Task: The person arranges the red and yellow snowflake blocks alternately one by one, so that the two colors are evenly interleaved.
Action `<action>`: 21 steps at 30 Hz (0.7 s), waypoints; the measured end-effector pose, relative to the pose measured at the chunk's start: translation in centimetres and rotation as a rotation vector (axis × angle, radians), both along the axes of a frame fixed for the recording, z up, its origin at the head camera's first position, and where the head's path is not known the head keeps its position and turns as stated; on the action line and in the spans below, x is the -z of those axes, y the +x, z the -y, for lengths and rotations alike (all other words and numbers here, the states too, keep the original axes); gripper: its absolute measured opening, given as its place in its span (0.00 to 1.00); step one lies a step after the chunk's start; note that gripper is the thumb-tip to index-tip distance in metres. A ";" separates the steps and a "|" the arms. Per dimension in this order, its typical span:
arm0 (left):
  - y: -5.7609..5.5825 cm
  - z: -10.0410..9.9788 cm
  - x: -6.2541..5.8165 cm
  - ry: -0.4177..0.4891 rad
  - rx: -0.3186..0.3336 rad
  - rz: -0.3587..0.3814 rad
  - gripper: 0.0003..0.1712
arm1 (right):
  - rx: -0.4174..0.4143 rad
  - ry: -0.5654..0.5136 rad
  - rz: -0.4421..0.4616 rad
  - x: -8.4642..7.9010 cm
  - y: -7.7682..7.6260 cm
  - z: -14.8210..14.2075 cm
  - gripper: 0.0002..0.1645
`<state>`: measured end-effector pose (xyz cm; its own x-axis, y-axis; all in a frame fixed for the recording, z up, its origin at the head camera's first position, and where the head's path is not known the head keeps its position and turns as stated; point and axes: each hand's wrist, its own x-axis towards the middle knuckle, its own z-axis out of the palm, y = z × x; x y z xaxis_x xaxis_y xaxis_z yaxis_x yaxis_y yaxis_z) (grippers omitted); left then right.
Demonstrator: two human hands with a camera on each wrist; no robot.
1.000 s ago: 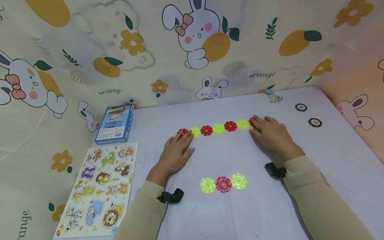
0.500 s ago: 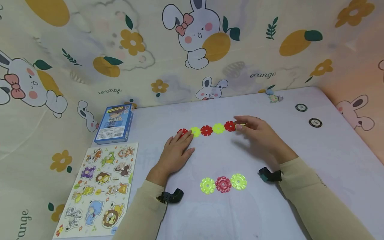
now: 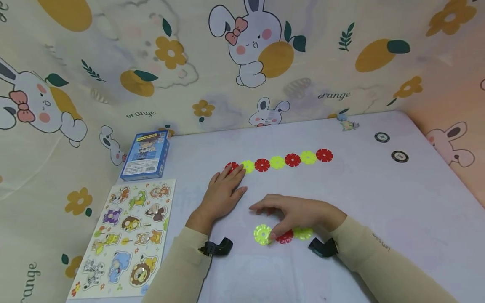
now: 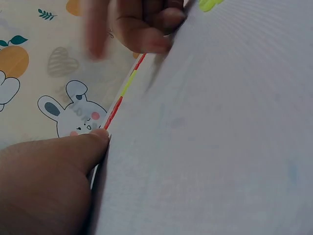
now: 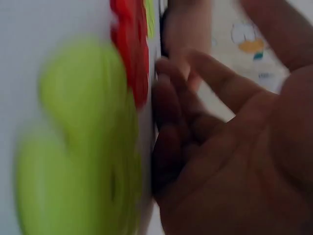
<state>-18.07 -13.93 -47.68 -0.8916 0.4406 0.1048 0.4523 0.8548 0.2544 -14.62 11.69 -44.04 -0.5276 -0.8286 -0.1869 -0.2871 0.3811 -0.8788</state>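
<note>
A row of flower-shaped discs, red and yellow-green in turn, lies across the white table, ending in a red disc [image 3: 324, 155] on the right. My left hand [image 3: 221, 200] rests palm down with its fingertips over the leftmost red disc [image 3: 231, 167]. Nearer me lie three more discs. Above these hovers my right hand [image 3: 299, 211], fingers loosely bent, thumb tip at the edge of the left yellow-green disc [image 3: 261, 235]. It partly covers the middle red disc [image 3: 286, 237] and the right yellow-green disc [image 3: 303, 234]. Discs look large and blurred beside the right palm [image 5: 225, 166] in the right wrist view.
At the left stand a blue box [image 3: 145, 155] and a white board [image 3: 125, 235] of animal pictures. Two black round chips [image 3: 399, 156] and a small figure-like trinket [image 3: 347, 125] lie at the back right. A rabbit-print cloth [image 3: 227, 118] hangs behind the table.
My right hand has come off the right end of the far row and moved toward me and left, over the near discs. The left hand has stayed in place.
</note>
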 end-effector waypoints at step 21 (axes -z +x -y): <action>-0.1 0.0 0.0 0.005 -0.008 0.000 0.36 | 0.263 -0.217 0.159 1.4 -1.5 -1.7 0.12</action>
